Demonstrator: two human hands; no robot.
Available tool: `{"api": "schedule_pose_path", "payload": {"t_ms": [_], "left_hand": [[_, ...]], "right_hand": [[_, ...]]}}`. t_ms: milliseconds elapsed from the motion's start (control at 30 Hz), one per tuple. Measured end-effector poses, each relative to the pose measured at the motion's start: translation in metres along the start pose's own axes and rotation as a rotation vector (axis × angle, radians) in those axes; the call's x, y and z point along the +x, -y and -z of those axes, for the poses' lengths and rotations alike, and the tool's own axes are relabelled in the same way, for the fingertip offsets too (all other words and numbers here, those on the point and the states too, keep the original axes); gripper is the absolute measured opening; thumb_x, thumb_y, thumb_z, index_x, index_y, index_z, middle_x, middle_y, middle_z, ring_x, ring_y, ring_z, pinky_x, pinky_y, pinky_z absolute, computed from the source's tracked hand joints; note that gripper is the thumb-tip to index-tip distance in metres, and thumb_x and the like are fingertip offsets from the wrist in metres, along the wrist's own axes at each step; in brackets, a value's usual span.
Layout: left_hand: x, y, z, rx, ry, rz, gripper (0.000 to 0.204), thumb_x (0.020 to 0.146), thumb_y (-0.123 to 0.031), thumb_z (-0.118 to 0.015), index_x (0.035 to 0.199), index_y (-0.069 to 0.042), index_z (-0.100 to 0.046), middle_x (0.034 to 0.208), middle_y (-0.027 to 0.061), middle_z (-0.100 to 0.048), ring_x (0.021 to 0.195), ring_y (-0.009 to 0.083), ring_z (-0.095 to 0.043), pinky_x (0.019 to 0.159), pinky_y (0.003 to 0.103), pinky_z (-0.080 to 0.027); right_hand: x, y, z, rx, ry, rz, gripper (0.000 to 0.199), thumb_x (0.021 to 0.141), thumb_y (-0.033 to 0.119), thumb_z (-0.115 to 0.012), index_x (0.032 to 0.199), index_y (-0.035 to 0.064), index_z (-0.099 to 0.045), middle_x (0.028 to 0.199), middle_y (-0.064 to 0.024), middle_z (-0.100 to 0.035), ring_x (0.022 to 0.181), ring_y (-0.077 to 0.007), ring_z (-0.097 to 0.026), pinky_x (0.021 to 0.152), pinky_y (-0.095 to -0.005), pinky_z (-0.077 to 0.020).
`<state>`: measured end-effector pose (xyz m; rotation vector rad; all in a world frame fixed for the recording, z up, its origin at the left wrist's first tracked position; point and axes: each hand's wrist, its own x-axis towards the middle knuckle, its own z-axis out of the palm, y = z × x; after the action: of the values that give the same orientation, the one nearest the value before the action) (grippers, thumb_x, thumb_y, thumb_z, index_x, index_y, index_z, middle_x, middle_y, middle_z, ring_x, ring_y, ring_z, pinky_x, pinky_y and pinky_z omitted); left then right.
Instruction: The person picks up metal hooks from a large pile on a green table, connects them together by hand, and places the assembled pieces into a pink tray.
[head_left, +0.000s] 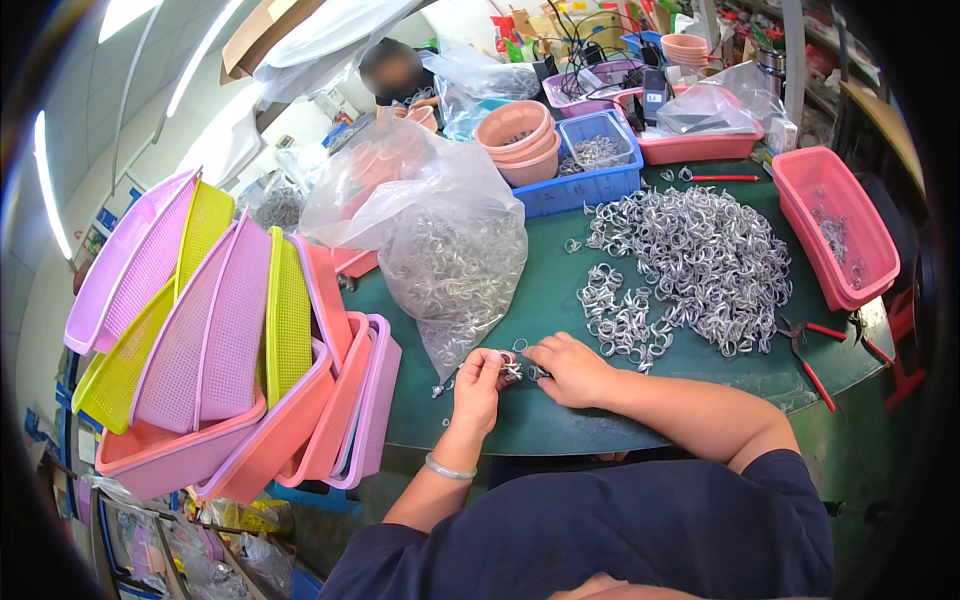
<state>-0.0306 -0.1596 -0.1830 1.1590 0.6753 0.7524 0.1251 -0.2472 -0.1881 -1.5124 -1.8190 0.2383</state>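
Note:
My left hand (477,388) is closed, pinching a few small silver rings (511,368) between thumb and fingers, low over the front of the green table. Close to its right, my right hand (572,370) has bent fingers pressed down by more rings at the tabletop; what they grip is partly hidden. A single ring (520,345) lies just beyond the fingertips. Farther right is a large heap of silver rings (710,265), with a smaller loose group (622,320) nearer to me. A clear plastic bag (455,265) full of rings stands behind my left hand.
Pink, purple and green baskets (215,330) are stacked at left. A pink tray (835,220) with some rings, red-handled pliers (805,360) and a red pen-like tool (725,178) lie right. Behind stand a blue bin (580,192), peach bowls (518,140) and a person (395,85).

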Motion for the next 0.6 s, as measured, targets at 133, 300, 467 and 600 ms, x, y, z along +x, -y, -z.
{"api": "schedule_pose_path", "payload": {"t_ms": [133,300,467,600], "left_hand": [[-0.002,0.001,-0.003,-0.141,-0.016,0.098,0.013,0.089,-0.017,-0.049,0.086,-0.005,-0.052,0.086,0.0063,-0.059,0.075,0.0144,-0.057,0.068,0.027,-0.048],[-0.003,-0.001,-0.007,-0.181,0.086,0.131,0.013,0.089,-0.016,-0.048,0.087,-0.004,-0.054,0.086,0.0063,-0.059,0.081,0.0169,-0.057,0.074,0.034,-0.049],[-0.004,-0.002,-0.007,-0.005,0.107,0.094,0.013,0.090,-0.016,-0.047,0.086,-0.006,-0.054,0.088,0.0049,-0.059,0.081,0.0150,-0.058,0.074,0.032,-0.049],[-0.002,-0.016,-0.012,0.068,0.220,0.227,0.015,0.090,-0.018,-0.047,0.083,-0.005,-0.053,0.083,0.0055,-0.060,0.071,0.0132,-0.058,0.067,0.027,-0.049]], "right_hand": [[0.003,0.008,0.003,0.104,-0.187,0.100,0.043,0.071,0.014,-0.063,0.109,0.0012,-0.049,0.098,-0.0124,-0.054,0.092,-0.0309,-0.052,0.082,-0.0376,-0.0424],[0.003,0.004,0.002,0.289,-0.125,0.067,0.032,0.072,0.008,-0.063,0.102,0.0031,-0.053,0.095,-0.0118,-0.054,0.088,-0.0290,-0.054,0.073,-0.0343,-0.0467],[0.004,0.006,0.009,0.208,-0.246,0.155,0.028,0.069,-0.001,-0.059,0.097,0.0029,-0.055,0.093,-0.0120,-0.052,0.082,-0.0293,-0.056,0.066,-0.0328,-0.0480],[0.002,0.003,0.005,0.340,-0.240,0.098,0.030,0.067,-0.008,-0.051,0.095,0.0022,-0.054,0.092,-0.0135,-0.050,0.081,-0.0309,-0.055,0.066,-0.0346,-0.0475]]}}
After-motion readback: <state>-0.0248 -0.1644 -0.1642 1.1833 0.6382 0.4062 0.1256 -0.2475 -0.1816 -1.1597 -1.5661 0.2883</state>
